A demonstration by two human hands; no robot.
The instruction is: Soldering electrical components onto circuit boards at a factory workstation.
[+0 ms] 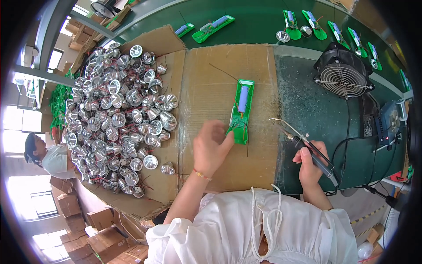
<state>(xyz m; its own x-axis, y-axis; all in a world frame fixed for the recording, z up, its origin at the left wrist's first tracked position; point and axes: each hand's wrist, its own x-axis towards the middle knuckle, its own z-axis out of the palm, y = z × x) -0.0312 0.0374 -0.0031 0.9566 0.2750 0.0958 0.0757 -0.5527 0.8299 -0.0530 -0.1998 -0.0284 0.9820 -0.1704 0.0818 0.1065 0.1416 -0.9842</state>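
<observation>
On the cardboard in front of me lies a green plastic flashlight housing (240,132), holding a blue-purple cylindrical battery (243,99), a small circuit board and thin wires. My left hand (212,143) is at its lower left edge, thumb apart from the slightly blurred fingers. The thumb tip overlaps the housing; whether it presses on it I cannot tell. Held in my right hand (310,165) is a soldering iron (317,159) with a thin curved solder-feed tube alongside. Its tip points up and left, to the right of the housing and apart from it.
A heap of silver reflector cups (118,119) with red wires fills a cardboard box at left. A black fan (344,75) and a blue soldering station (387,125) stand at right. More green housings (214,28) lie along the far side. Another person (46,154) is at far left.
</observation>
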